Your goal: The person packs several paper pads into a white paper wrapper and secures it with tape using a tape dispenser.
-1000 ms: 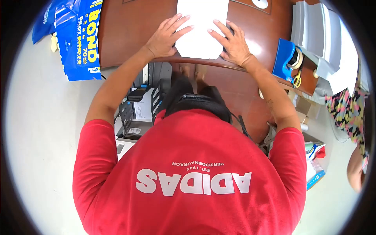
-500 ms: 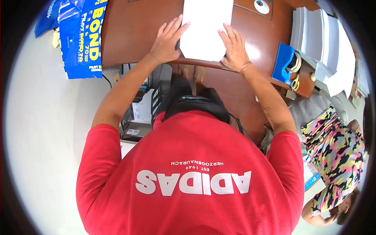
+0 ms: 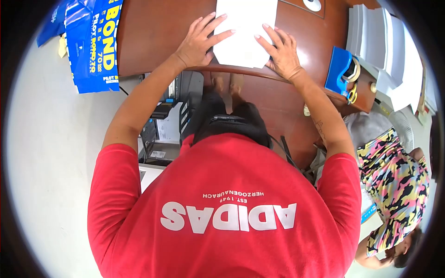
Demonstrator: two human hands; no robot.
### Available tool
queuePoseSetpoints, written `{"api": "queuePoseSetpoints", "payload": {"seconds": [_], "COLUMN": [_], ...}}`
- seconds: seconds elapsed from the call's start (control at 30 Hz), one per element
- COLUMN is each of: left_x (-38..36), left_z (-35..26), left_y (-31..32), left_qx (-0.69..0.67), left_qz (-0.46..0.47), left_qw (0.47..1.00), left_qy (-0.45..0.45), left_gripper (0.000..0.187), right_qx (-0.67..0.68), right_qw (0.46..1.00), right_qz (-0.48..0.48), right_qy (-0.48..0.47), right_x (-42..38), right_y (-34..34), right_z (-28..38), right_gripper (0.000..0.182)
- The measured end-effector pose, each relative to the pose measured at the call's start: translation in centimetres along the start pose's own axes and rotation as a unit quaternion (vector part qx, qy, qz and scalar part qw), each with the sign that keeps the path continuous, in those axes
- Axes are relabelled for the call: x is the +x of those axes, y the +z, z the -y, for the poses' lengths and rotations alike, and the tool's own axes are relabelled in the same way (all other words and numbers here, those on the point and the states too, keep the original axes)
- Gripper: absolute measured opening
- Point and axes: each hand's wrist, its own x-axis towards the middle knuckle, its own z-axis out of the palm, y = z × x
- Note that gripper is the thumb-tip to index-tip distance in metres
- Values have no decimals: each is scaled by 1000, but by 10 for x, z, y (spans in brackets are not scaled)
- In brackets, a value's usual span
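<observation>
A white stack of paper (image 3: 245, 44) lies at the front edge of the brown desk, straight ahead of me. My left hand (image 3: 200, 41) rests at its left side, fingers spread, with the fingertips lying over the paper. On the opposite side, my right hand (image 3: 282, 52) is spread too, its thumb and index finger reaching onto the top sheet. Neither hand grips the paper. The far end of the stack is cut off by the top of the view.
Blue paper wrapping (image 3: 95, 46) hangs over the desk's (image 3: 157, 37) left end. At right are a blue tape dispenser (image 3: 337, 69), yellow-handled scissors (image 3: 352, 95) and tall piles of white paper (image 3: 378, 41). Another person in a patterned shirt (image 3: 394, 180) is at lower right.
Both hands have shifted slightly, with their fingers reaching further over the paper and spreading more. The right hand has moved a little outward at the wrist.
</observation>
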Motion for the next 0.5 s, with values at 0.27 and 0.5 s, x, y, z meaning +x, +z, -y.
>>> {"api": "queuePoseSetpoints", "payload": {"seconds": [0.27,0.5], "left_x": [-53,28], "left_z": [-38,-92], "left_y": [-21,-37], "left_qx": [-222,-548], "left_qz": [-102,-37], "left_qw": [902,498], "left_qy": [-356,-671], "left_gripper": [49,60], "right_qx": [194,457], "right_qw": [930,661], "right_qz": [-99,14], "right_qy": [296,594], "right_x": [-36,4], "right_y": [-49,-44], "right_z": [38,55], "right_gripper": [60,45]}}
